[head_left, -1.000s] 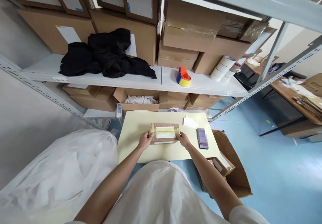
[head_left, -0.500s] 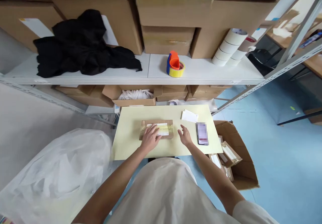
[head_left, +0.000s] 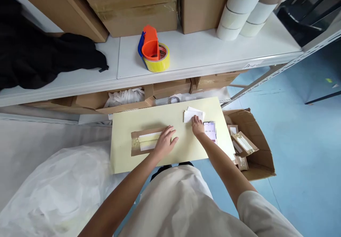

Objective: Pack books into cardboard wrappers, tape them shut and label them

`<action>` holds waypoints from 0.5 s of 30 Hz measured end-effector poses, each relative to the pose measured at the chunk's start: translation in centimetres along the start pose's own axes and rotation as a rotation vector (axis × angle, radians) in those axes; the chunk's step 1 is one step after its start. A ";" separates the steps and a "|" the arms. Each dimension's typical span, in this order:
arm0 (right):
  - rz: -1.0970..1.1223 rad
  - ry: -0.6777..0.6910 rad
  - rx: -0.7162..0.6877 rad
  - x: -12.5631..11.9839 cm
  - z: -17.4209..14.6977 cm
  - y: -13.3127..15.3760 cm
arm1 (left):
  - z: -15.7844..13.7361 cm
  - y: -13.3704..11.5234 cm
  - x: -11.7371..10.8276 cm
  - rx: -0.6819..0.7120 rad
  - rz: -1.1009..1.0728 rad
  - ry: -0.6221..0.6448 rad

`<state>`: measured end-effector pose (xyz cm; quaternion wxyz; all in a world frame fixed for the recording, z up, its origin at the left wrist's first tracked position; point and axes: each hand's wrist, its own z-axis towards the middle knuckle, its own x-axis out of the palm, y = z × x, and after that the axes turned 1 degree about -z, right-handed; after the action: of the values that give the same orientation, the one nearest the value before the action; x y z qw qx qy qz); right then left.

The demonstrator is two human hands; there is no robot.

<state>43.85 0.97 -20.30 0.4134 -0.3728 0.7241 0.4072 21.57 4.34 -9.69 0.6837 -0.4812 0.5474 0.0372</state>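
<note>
A flat cardboard parcel with clear tape and a white-and-yellow label lies on the left half of the pale yellow table. My left hand rests over the parcel's right end, fingers and thumb apart, hiding that end. Farther right, my right hand has its fingertips closed together at the lower edge of the white paper slips, which overlap in a small fan. Close beside that hand lies a phone, its lower part hidden by my forearm.
An open carton with several small parcels stands right of the table. The shelf ahead holds a tape dispenser, tape rolls, black cloth and large boxes. White plastic sheeting bulges at left.
My right hand has moved forward onto the paper slips, which now lie more fanned apart. My left hand sits nearer the parcel's right end. The view has shifted and come closer.
</note>
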 end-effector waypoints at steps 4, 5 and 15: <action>-0.128 -0.043 -0.215 0.7 -2.0 -1.1 | 1.6 -0.5 0.6 0.048 0.011 0.006; -0.133 -0.063 -0.256 0.6 -2.2 -1.5 | 2.0 -0.6 0.6 0.048 0.007 0.009; 0.112 -0.350 -0.255 -2.6 -2.0 -0.2 | 10.3 -2.2 0.7 -0.490 -0.230 0.082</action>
<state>44.42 -0.37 -17.34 0.4591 -0.3048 0.6034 0.5763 30.47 10.06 -9.50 0.5238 -0.6926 0.4908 0.0713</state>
